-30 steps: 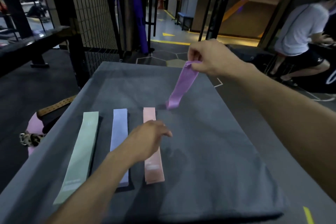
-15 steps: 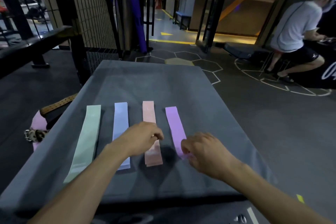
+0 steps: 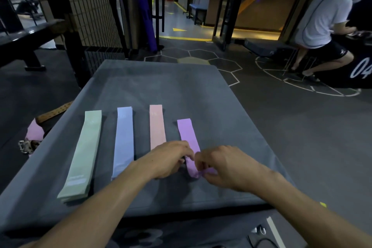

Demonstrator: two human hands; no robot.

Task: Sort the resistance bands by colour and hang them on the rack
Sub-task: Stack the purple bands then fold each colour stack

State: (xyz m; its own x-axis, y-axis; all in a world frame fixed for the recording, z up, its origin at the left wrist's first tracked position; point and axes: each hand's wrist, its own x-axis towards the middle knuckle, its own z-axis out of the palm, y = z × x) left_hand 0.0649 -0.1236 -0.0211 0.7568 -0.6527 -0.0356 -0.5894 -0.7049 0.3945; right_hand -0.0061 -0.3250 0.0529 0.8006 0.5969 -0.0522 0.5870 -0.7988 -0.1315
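Observation:
Side by side on a grey cloth-covered table (image 3: 161,86) lie a green band (image 3: 83,153), a blue band (image 3: 123,141), a pink band (image 3: 157,127) and a purple band (image 3: 188,135). My left hand (image 3: 169,157) and my right hand (image 3: 223,165) meet at the near end of the purple band, and both pinch it there. That near end is crumpled and lifted between the fingers. My left hand covers the near end of the pink band. No rack for hanging shows clearly.
A brown leather belt (image 3: 54,111) and a pink strap with a buckle (image 3: 33,135) hang off the table's left edge. A wire-mesh panel (image 3: 88,6) stands behind at left. A person (image 3: 322,24) sits at the far right. Dark floor surrounds the table.
My right hand lowered the purple band from the air onto the table beside the pink one. My left hand left the pink band and now pinches the purple band's near end with the right.

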